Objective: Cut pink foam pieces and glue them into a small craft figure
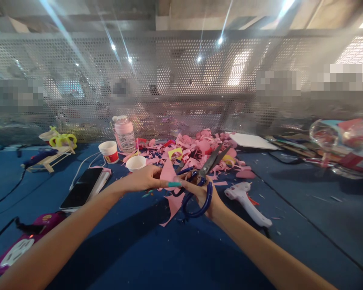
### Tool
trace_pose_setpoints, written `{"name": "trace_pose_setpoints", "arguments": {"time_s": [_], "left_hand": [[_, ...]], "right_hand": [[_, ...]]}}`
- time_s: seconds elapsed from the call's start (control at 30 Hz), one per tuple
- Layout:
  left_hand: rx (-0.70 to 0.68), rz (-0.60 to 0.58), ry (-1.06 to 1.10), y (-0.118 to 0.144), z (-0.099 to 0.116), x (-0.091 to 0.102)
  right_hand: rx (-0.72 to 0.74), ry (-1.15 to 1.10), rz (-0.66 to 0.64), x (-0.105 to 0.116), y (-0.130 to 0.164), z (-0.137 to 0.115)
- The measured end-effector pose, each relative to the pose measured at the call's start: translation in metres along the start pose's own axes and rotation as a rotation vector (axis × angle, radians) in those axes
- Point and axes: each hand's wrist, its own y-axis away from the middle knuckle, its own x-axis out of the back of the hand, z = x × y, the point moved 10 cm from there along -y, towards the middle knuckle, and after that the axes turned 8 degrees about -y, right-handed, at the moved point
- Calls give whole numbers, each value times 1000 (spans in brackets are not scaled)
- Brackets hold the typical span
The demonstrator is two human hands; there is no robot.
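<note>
Pink paper point(168, 174) pinched in left grip point(145, 178) — scissors point(204, 177) clasped in right grip point(203, 193).

Both forearms bare, no sleeves visible. Left hand point(143, 178): long nail painted teal. Right hand point(203, 192): no rings or watch discernible.

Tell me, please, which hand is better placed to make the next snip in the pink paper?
The right hand, probably: its fingers are through the blue handles of the scissors, whose blades stand open. The left hand pinches the pink paper, holding it.
</note>
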Motion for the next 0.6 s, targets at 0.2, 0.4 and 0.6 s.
{"name": "trace_pose_setpoints", "arguments": {"time_s": [0.2,0.4,0.6], "left_hand": [[3,112,323,-9,-7,-23],[-126,284,373,-3,5,-10],[-148,368,224,0,4,6]], "right_hand": [[96,-70,126,14,-3,-7],[109,-14,134,13,-1,-6],[167,-61,127,9,-1,-7]]}}
